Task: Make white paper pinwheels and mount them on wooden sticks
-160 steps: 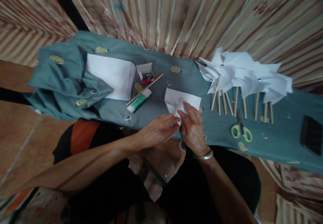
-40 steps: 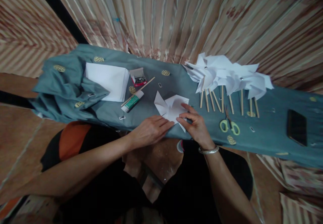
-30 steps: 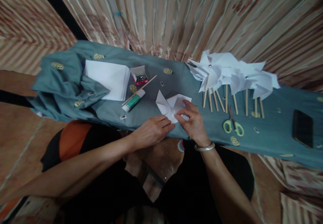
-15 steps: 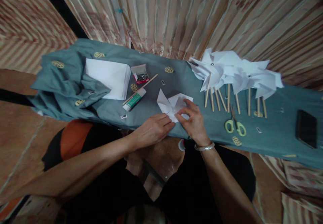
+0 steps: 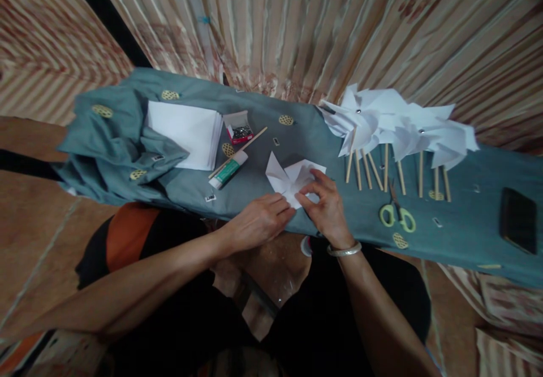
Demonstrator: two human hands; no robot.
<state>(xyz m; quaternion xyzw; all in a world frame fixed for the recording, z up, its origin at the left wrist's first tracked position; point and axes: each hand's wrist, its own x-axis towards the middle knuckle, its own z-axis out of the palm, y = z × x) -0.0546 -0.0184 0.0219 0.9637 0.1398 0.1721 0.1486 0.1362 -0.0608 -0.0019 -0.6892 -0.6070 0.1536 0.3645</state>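
A white paper pinwheel, partly folded, lies near the front edge of the cloth-covered table between my hands. My left hand is closed on its near left side, the fingers pressed together on the paper. With thumb and forefinger, my right hand pinches the paper on the right side; a silver bangle circles that wrist. My fingers hide part of the near folds. To the left lie a glue stick and a thin wooden stick. Behind them is an open small box of metal pins.
A stack of white paper lies at the left, partly under bunched cloth. Several finished pinwheels on sticks lie at the back right. Green-handled scissors and a phone lie farther right. A striped curtain hangs behind.
The whole view has shifted slightly. Both hands keep nearly the same hold on the paper pinwheel, and the other things stay where they were.
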